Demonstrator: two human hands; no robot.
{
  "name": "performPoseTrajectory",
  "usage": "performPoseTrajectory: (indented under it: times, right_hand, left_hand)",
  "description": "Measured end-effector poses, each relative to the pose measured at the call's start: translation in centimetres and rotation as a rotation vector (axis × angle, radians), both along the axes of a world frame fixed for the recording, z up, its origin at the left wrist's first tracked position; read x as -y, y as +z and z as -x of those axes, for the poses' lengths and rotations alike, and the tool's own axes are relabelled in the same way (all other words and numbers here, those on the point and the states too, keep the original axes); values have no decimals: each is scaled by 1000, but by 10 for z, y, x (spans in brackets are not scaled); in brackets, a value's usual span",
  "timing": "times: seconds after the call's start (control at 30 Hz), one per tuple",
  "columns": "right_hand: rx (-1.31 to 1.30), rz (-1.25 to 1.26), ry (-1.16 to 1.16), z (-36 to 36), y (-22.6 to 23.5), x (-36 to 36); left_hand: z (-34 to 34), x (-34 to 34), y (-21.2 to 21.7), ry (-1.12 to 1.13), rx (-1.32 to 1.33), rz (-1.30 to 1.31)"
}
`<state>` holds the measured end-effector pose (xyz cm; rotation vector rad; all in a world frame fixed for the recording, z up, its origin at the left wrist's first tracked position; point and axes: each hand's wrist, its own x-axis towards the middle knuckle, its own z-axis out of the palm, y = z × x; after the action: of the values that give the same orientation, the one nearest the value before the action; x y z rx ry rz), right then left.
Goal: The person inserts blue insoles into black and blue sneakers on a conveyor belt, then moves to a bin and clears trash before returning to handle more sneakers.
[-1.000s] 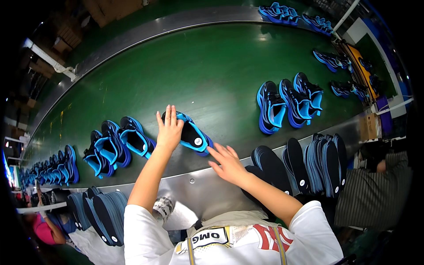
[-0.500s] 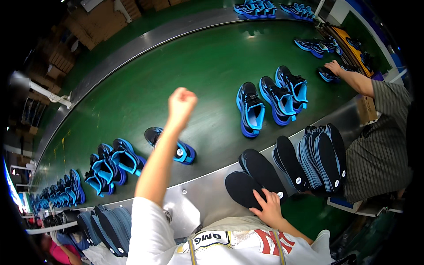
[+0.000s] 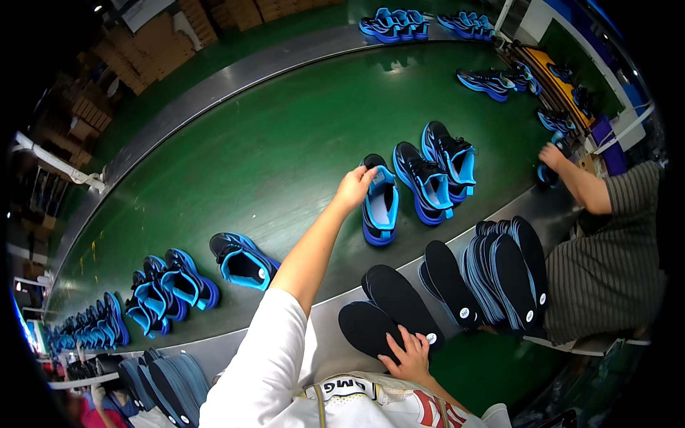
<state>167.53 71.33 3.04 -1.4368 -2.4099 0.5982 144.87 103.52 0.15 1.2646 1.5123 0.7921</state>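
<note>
My left hand (image 3: 354,187) reaches across the green belt and grips the tongue of a black and blue sneaker (image 3: 380,214). Its fingers are closed there, and the fingertips are partly hidden at the shoe's opening. Two more sneakers (image 3: 422,182) stand just right of that one. Close to my body, my right hand (image 3: 410,354) lies with spread fingers on a black insole (image 3: 367,332). Another black insole (image 3: 403,303) lies beside it, with a round white sticker at its heel. Left of my forearm is a sneaker (image 3: 245,260) with a white round sticker visible inside.
Stacks of insoles (image 3: 499,278) lie on the metal ledge to the right, with more insoles (image 3: 168,385) at lower left. Rows of sneakers (image 3: 175,282) stand along the belt's left. A co-worker's hand (image 3: 553,155) holds a shoe at the right. Sneakers (image 3: 396,25) line the far ledge.
My left hand, closed in a fist over the belt before, has moved right and taken hold of a sneaker's tongue. My right hand stays on the insoles. The co-worker's hand has come nearer.
</note>
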Motion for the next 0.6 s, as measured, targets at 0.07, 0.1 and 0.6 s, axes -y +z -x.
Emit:
performPoseTrajectory:
  times: [0.07,0.1,0.6]
  right_hand:
    - [-9,-14,10,-1,0,-1]
    - [-5,-26,-3,-2,-1,-2]
    - [-14,164,41,-6,-6,-3]
  left_hand:
    - [4,18,-3,7,157,-71]
    - [11,27,14,-100,17,-5]
    - [203,467,89,1059,11,-274]
